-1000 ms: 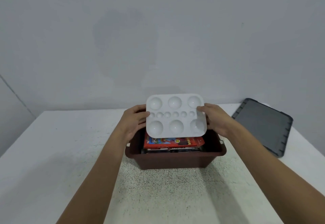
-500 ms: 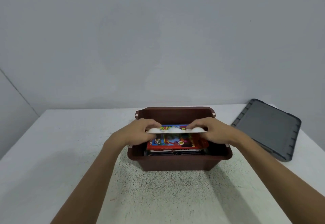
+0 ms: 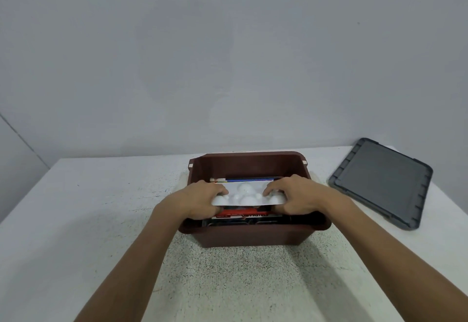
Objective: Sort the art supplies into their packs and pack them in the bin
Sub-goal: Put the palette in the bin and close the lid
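A brown plastic bin (image 3: 253, 166) stands on the white table. Inside it lies a white paint palette (image 3: 247, 195), turned bottom side up, on top of a red pastel pack (image 3: 243, 214). My left hand (image 3: 202, 200) grips the palette's left end and my right hand (image 3: 296, 196) grips its right end, fingers curled over the top. Behind the palette, brushes or pencils (image 3: 248, 179) lie along the bin's back wall. Darker packs sit under the red one, mostly hidden.
The bin's dark grey lid (image 3: 382, 182) lies flat on the table to the right, near the table's right edge. A plain wall stands behind the table (image 3: 88, 220).
The palette was held up facing me above the bin, then tipped flat and lowered. It now sits deeper in the bin, underside up, both hands still on its ends.
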`<state>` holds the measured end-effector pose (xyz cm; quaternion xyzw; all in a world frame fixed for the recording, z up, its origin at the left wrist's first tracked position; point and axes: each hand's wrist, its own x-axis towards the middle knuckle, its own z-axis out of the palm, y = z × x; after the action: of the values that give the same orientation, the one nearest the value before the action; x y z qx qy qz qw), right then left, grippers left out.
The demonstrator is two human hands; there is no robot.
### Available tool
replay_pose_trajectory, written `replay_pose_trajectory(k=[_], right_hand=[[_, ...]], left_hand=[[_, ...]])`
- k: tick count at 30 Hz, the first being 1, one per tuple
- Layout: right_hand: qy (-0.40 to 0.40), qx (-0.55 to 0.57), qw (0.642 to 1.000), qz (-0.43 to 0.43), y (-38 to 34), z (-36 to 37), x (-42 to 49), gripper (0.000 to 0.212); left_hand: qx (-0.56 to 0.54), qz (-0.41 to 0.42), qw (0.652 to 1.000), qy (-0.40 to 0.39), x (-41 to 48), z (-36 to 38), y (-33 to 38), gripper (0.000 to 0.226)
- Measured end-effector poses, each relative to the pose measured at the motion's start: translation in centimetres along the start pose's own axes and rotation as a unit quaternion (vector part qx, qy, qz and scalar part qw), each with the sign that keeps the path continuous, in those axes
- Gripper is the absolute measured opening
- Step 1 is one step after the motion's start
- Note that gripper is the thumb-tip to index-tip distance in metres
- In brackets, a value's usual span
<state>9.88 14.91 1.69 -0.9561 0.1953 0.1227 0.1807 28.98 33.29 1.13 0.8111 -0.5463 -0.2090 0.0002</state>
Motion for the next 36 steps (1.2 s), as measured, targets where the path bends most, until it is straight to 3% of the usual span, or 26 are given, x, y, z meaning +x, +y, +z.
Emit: replay_pose_trajectory(k=[5, 12, 29, 36], right_hand=[[0.010, -0.019, 1.000, 0.009, -0.2, 0.1, -0.1, 0.053], [0.015, -0.056, 0.998, 0.023, -1.2, 0.8, -0.3, 0.075], [0.117, -0.085, 0.989, -0.035, -0.8, 2.2, -0.5, 0.076], [0.192, -0.013, 0.980, -0.048, -0.4, 2.2, -0.3, 0.056]], left_hand=[[0.012, -0.005, 1.000, -0.006, 0.0, -0.1, 0.5, 0.057], [0.005, -0.021, 1.000, 0.007, 0.2, 0.6, 1.4, 0.097], [-0.019, -0.012, 0.992, 0.122, 1.1, 1.4, 1.3, 0.058], [-0.038, -0.020, 0.986, 0.161, 1.2, 1.4, 1.5, 0.051]])
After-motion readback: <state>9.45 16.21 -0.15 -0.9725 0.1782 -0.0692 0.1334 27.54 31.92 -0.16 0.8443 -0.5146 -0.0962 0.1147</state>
